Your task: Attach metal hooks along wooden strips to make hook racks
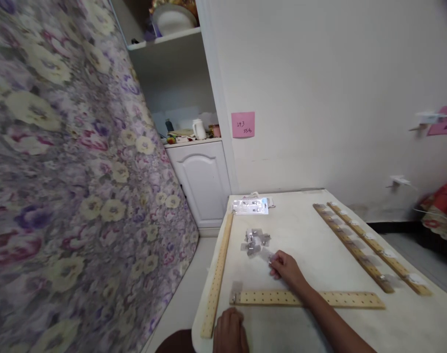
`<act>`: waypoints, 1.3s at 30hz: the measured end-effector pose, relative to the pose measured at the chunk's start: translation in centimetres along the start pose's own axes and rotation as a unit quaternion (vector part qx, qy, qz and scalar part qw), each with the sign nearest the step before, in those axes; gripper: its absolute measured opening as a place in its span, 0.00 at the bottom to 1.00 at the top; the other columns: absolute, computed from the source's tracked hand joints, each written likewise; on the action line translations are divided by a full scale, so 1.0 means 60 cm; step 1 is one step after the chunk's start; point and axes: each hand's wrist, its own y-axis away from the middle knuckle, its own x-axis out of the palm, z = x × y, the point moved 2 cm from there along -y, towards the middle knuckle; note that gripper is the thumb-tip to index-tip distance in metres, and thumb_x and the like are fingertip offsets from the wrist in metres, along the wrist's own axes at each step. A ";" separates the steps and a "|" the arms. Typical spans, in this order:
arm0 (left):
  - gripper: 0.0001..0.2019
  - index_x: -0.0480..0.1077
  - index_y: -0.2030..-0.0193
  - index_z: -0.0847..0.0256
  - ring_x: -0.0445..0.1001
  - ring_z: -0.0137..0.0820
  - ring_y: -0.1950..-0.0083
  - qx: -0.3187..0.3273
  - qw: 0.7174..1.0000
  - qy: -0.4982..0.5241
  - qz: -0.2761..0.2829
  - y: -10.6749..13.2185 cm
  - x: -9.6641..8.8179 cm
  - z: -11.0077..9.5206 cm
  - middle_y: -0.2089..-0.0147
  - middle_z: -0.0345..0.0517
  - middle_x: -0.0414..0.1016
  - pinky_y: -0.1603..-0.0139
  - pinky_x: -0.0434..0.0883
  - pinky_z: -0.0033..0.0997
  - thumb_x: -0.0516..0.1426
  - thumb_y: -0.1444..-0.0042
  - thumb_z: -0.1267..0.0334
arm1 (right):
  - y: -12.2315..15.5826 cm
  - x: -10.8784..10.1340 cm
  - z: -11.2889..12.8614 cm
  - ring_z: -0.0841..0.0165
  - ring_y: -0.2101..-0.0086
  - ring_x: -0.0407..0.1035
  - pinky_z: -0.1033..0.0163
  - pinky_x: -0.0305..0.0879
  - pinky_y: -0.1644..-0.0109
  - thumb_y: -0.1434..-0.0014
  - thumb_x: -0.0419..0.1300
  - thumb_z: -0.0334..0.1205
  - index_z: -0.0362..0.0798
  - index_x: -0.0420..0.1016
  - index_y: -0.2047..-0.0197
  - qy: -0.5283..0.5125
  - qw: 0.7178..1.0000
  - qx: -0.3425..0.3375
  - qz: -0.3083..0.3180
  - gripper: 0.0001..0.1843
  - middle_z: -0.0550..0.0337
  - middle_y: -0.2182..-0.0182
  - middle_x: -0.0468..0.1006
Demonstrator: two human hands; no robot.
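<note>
My right hand (285, 267) pinches a small clear plastic clip (266, 254) with a shiny bit at the fingertips. It hovers just beside a loose pile of similar clear clips with metal parts (253, 239). Lying crosswise in front of me is a pale wooden strip with rows of holes (344, 299), and my right forearm passes over it. One clear clip (235, 292) sits at that strip's left end. Close below this end, my left hand (230, 332) rests on the table with its fingers curled together; nothing shows in it.
Another holed strip (219, 274) runs along the white table's left edge. Two strips bearing several clips, an inner one (352, 247) and an outer one (380, 250), lie on the right. A clear package (250, 206) lies at the back. A floral curtain (80, 196) hangs left.
</note>
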 end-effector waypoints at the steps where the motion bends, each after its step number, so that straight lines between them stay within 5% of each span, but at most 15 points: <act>1: 0.12 0.66 0.67 0.56 0.67 0.33 0.64 -0.001 1.000 0.001 0.005 0.000 -0.001 -0.001 0.64 0.44 0.71 0.61 0.63 0.34 0.46 0.44 0.75 | 0.011 0.002 0.006 0.72 0.84 0.65 0.68 0.60 0.78 0.50 0.55 0.45 0.49 0.63 0.74 -0.015 1.000 -0.008 0.010 0.09 0.67 0.85 0.72; 6: 0.12 0.67 0.67 0.56 0.69 0.33 0.62 -0.011 1.000 -0.004 0.026 0.002 -0.005 0.007 0.63 0.43 0.71 0.60 0.66 0.34 0.47 0.46 0.75 | 0.049 0.016 0.030 0.74 0.83 0.63 0.68 0.60 0.78 0.49 0.58 0.48 0.46 0.69 0.74 -0.051 0.997 -0.020 0.047 0.13 0.66 0.85 0.71; 12: 0.11 0.68 0.58 0.57 0.73 0.34 0.57 0.026 0.992 0.116 0.036 0.000 -0.022 -0.015 0.60 0.46 0.73 0.57 0.72 0.34 0.49 0.44 0.72 | 0.092 0.044 0.035 0.76 0.79 0.65 0.70 0.58 0.77 0.57 0.66 0.54 0.46 0.74 0.65 -0.275 0.953 0.071 0.104 0.22 0.58 0.71 0.78; 20: 0.16 0.68 0.51 0.58 0.70 0.36 0.49 -0.228 0.926 0.289 0.090 -0.058 -0.034 -0.096 0.52 0.50 0.72 0.46 0.68 0.40 0.47 0.38 0.55 | 0.161 0.075 0.050 0.79 0.79 0.62 0.72 0.55 0.76 0.56 0.68 0.53 0.46 0.74 0.66 -0.352 0.911 0.117 0.180 0.20 0.60 0.71 0.76; 25: 0.19 0.72 0.64 0.60 0.71 0.35 0.58 -0.276 0.891 0.348 0.096 -0.065 -0.031 -0.096 0.62 0.47 0.72 0.55 0.70 0.33 0.51 0.44 0.46 | 0.166 0.087 0.019 0.78 0.83 0.61 0.71 0.53 0.79 0.59 0.67 0.55 0.44 0.72 0.72 -0.272 0.930 0.126 0.211 0.22 0.62 0.78 0.75; 29: 0.24 0.69 0.73 0.61 0.68 0.33 0.66 -0.316 0.878 0.346 0.102 -0.048 -0.030 -0.095 0.70 0.42 0.70 0.64 0.67 0.29 0.51 0.48 0.39 | 0.163 0.062 0.006 0.77 0.85 0.59 0.70 0.52 0.81 0.55 0.62 0.47 0.44 0.72 0.73 -0.135 0.957 0.083 0.245 0.13 0.62 0.78 0.77; 35: 0.25 0.64 0.75 0.60 0.59 0.27 0.74 -0.342 0.833 0.390 0.192 -0.020 -0.011 -0.089 0.78 0.34 0.60 0.72 0.59 0.25 0.52 0.51 0.37 | 0.136 0.013 0.027 0.72 0.76 0.65 0.67 0.58 0.72 0.53 0.60 0.40 0.46 0.76 0.66 0.003 0.988 -0.039 0.149 0.10 0.61 0.75 0.77; 39: 0.22 0.62 0.76 0.60 0.58 0.26 0.74 -0.315 0.839 0.381 0.226 -0.021 -0.010 -0.087 0.78 0.34 0.58 0.72 0.57 0.25 0.52 0.48 0.40 | 0.125 0.026 0.032 0.69 0.73 0.66 0.66 0.59 0.69 0.54 0.62 0.38 0.45 0.75 0.69 0.013 0.983 -0.048 0.179 0.08 0.61 0.76 0.76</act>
